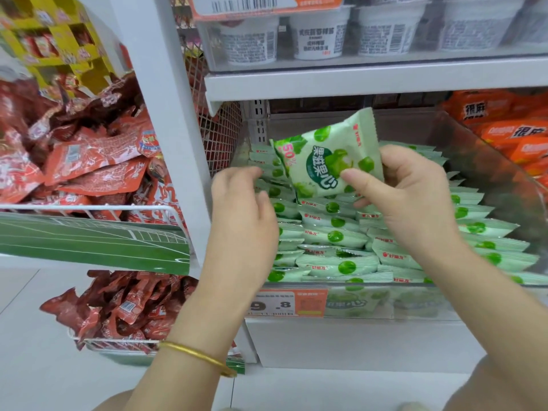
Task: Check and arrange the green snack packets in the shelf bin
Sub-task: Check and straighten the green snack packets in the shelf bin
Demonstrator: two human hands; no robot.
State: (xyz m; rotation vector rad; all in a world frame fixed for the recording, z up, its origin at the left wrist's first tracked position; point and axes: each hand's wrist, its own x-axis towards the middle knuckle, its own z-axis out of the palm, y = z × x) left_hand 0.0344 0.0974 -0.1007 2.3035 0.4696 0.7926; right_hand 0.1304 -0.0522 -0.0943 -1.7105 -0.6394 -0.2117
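Right hand: the right hand [415, 200] is at 1 o'clock from the middle of the view, over the bin. It pinches the raised packet, thumb on the printed face and fingers curled behind its right edge.
Raised packet: 1 green packet [326, 157] is held up above the others, tilted, its front facing the camera. Its top corner points to 1 o'clock.
Left hand: the left hand [246, 215] is at 9 o'clock from the raised packet, fingers bent, the tips against the packets at the left of the bin. I cannot tell whether it grips any. It looks blurred.
Green packets: many green packets [335, 236] fill the bin in overlapping rows, from the front wall back toward 12 o'clock.
Bin: a clear plastic bin [489, 185] sits on the white shelf, with an orange price tag [284, 304] on its front at 6 o'clock.
Bangle: a gold bangle [198, 355] circles the left wrist.
At 9 o'clock: red packets [89, 161] lie heaped in a white wire basket [89, 207].
At 3 o'clock: orange packets [510, 126] lie just beside the bin.
At 12 o'clock: white cups [317, 37] stand in a row on the shelf above.
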